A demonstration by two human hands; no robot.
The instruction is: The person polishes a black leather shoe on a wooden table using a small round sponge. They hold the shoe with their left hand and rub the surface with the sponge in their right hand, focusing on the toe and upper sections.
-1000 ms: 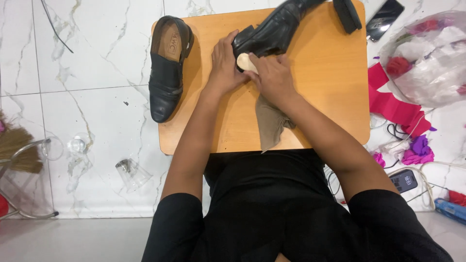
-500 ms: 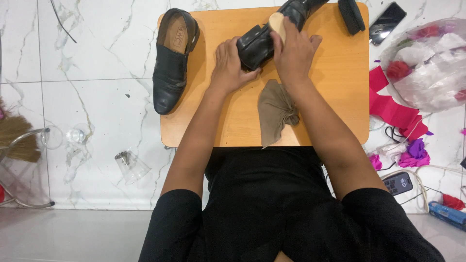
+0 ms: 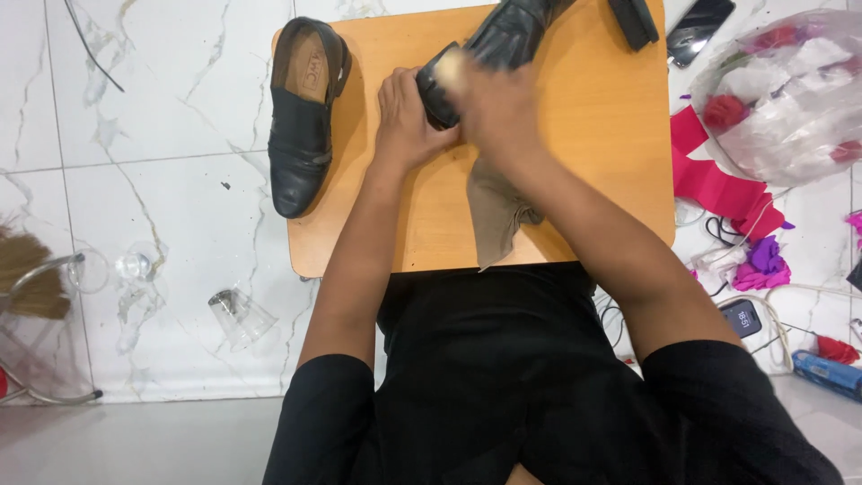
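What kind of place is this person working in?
Probably a room at home, used for shoe care. A small wooden table stands on a white marble-look tiled floor, with a broom, a drinking glass and paper scraps lying around.

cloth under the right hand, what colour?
Brownish-grey cloth, clearest in the head view.

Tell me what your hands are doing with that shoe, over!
Left hand steadying black shoe on the wooden board. Right hand on the shoe's heel end, blurred, brown cloth trailing beneath. Second shoe lies apart, left; nothing blocking.
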